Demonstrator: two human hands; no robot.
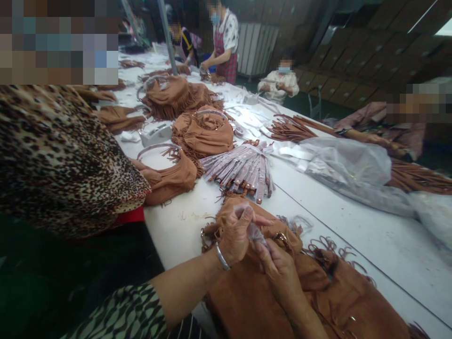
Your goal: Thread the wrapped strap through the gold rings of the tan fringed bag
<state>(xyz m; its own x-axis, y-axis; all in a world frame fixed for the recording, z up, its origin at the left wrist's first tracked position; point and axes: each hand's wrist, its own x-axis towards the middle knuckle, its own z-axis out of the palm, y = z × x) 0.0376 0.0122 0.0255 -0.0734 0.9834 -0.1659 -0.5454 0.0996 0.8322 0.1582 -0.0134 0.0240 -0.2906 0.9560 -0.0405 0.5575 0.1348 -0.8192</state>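
Both of my hands are over a brown suede-like bag [243, 292] with gold rings and fringe, lying on the white table in front of me. A thin, crumpled strip of clear plastic film [254, 234] stretches between them. My left hand [237, 233], with a silver bracelet at the wrist, pinches the film's upper end between thumb and fingers. Closed around its lower end is my right hand [280, 268]. A gold ring [281, 239] on the bag shows just beyond my right fingers. More brown fringed bags [356, 287] lie to the right.
Plastic-wrapped straps [243, 169] are fanned out ahead. Finished-looking bags [205, 134] are piled beyond. A co-worker in a leopard-print top [70, 160] stands close on my left, a hand on a bag [173, 181]. Clear plastic sheeting [353, 165] and brown strips lie right; other people work farther off.
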